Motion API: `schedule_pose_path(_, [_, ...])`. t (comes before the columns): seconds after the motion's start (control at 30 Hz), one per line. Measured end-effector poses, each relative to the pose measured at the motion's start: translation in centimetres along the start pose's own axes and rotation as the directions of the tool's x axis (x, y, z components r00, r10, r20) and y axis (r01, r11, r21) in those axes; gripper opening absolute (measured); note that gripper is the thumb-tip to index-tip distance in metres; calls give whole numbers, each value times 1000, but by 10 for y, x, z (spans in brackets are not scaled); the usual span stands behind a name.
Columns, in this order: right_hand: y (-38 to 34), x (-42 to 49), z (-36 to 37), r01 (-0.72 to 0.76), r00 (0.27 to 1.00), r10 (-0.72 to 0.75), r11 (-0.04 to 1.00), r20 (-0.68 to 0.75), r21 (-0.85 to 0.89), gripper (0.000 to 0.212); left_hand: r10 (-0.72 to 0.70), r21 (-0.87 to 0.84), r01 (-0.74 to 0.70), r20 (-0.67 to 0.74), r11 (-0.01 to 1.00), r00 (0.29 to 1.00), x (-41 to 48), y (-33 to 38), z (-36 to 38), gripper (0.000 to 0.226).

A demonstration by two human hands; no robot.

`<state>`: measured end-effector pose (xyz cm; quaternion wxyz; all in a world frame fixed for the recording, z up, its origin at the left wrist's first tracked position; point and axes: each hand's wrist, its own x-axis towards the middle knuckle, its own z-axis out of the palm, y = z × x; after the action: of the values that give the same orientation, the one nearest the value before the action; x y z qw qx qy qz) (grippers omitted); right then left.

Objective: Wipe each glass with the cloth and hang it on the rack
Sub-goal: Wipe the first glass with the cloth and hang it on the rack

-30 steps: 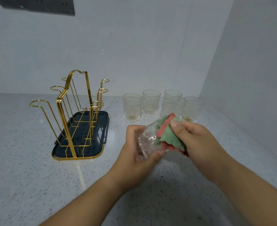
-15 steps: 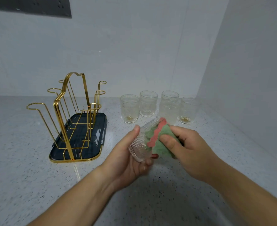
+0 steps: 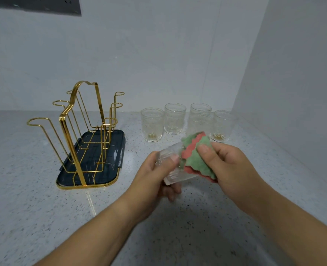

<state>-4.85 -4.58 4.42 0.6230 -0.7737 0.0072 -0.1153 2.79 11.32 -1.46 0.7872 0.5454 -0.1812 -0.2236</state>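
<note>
Left hand point(image 3: 155, 177) grips the tilted glass point(image 3: 173, 166) while right hand point(image 3: 233, 169) pinches the cloth point(image 3: 195, 160) against it.

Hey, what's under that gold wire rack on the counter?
A dark tray with a gold rim lies under the rack, on the speckled counter. Whatever is beneath the tray itself is covered.
</note>
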Motion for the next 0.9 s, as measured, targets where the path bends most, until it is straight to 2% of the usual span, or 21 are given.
schedule_pose_path(0.07, [1, -2, -1, 87, 995, -78, 978, 56, -187, 27, -99, -150, 105, 47, 983, 994, 0, 3, 2, 47])
schedule_pose_path(0.1, [2, -4, -2, 133, 989, -113, 958, 93, -252, 25, -162, -216, 177, 84, 960, 983, 0, 6, 1, 52])
schedule_pose_path(0.17, [2, -6, -2, 186, 979, -150, 929, 136, -320, 29, -273, -292, 313, 169, 904, 947, -1, 11, 0, 64])
schedule_pose_path(0.23, [3, -7, -4, 205, 978, -181, 931, 104, -302, 31, -297, -265, 358, 245, 895, 923, -2, 13, -2, 70])
schedule_pose_path(0.33, [2, -9, -4, 195, 980, -200, 956, 1, -220, 28, -202, -190, 254, 258, 948, 945, -4, 12, 1, 70])
schedule_pose_path(0.43, [-2, -13, -5, 111, 992, -113, 993, -50, -48, 29, -44, -68, 51, 111, 996, 993, -7, 6, 5, 80])
schedule_pose_path(0.53, [-5, -19, -6, 68, 994, -69, 998, -84, -20, 32, 102, 137, -112, 83, 984, 991, -16, 7, 12, 70])
schedule_pose_path(0.67, [-17, -24, -10, 3, 998, 5, 992, -68, 123, 31, 218, 237, -235, 95, 943, 971, -25, 23, 21, 47])
schedule_pose_path(0.77, [-24, -31, -12, 38, 999, -38, 999, -7, -11, 30, 126, 237, -131, 38, 963, 991, -34, 27, 20, 49])
schedule_pose_path(0.83, [-27, -38, -9, 75, 997, -71, 991, 36, -111, 26, -7, 86, 5, 22, 996, 1000, -40, 32, 20, 55])
schedule_pose_path(0.9, [-30, -48, -4, 116, 991, -104, 983, 83, -144, 21, -198, -91, 209, 112, 974, 974, -48, 41, 20, 59])
